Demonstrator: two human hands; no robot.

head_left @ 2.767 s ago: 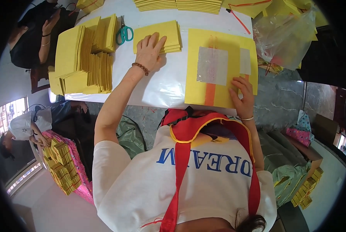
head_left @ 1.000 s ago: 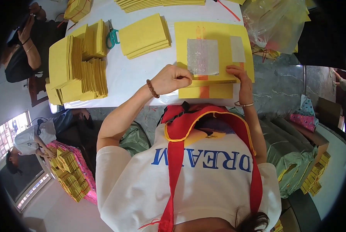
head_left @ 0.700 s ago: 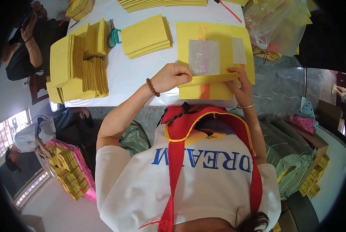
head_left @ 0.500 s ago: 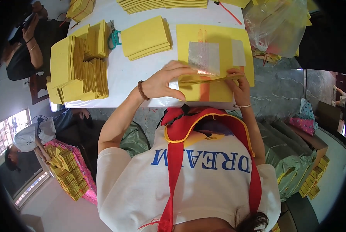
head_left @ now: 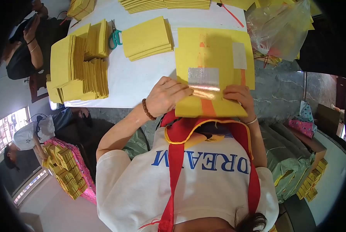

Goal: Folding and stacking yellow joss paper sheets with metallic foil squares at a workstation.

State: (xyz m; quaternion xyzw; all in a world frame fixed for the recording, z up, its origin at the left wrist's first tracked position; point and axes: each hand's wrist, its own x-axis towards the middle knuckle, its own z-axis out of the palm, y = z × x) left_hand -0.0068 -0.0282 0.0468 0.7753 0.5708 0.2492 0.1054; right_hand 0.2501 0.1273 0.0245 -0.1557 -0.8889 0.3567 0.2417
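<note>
A yellow paper sheet [head_left: 194,107] with a shiny silver foil patch [head_left: 202,73] and an orange printed stripe reaches past the table's near edge toward my chest. My left hand [head_left: 167,94] is closed at its left side, fingertips pressed by the glinting lower part of the foil. My right hand [head_left: 240,97] has its fingers curled over the sheet's right side; its thumb is hidden. Beneath and beyond lies more yellow paper [head_left: 244,36] with a second pale foil patch at the right. How many sheets my hands hold I cannot tell.
To the left stand stacks of folded yellow paper [head_left: 61,54], with teal-handled scissors [head_left: 114,38] beside them. Another small stack [head_left: 148,36] lies mid-table. A clear plastic bag [head_left: 279,31] sits at the right corner. Two other people are at the left, one beside the table.
The yellow sheet with its foil patch has come toward me, its near edge now past the table edge. My left hand has moved from spread fingers to a closed grip; my right hand has shifted nearer.
</note>
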